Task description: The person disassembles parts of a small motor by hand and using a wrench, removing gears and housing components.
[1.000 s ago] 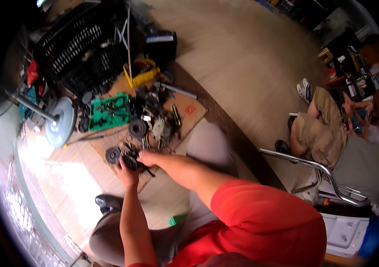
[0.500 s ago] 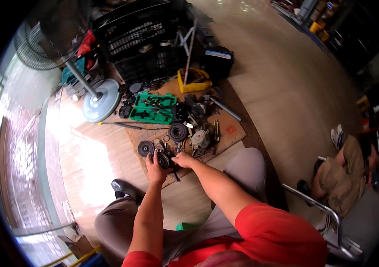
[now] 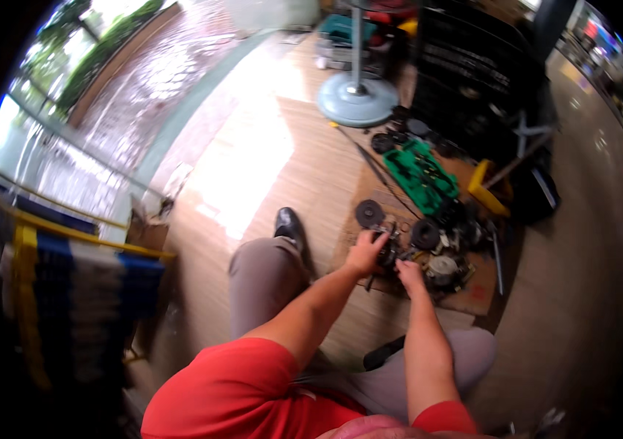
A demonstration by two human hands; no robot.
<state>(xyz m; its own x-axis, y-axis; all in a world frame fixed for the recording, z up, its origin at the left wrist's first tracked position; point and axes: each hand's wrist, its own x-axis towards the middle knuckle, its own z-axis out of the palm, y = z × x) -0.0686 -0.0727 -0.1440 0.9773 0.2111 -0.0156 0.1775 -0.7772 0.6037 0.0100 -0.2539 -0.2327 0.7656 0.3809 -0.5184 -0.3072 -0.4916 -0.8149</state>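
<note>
My fingers are curled shut around a small dark metal assembly (image 3: 387, 251), the left hand (image 3: 365, 252) clamped on its near side and the right hand (image 3: 408, 274) pinching it from the other side; it sits low over the near edge of the cardboard sheet (image 3: 472, 296) spread on the wooden floor. I judge the part stiff, dense and probably greasy, so I would grip its solid body rather than any thin projecting bit. Just beyond it on the cardboard lie two dark round discs (image 3: 369, 213) and a pale round housing (image 3: 443, 268), with loose metal pieces between them. Toward the cardboard's far edge sits an open green tool case (image 3: 420, 174), a yellow bracket (image 3: 485, 190) beside it. A red patch marks the cardboard's right corner; I cannot tell what it is. Farther off stand a black crate (image 3: 472, 80) and a fan's round pale base (image 3: 357, 101).
</note>
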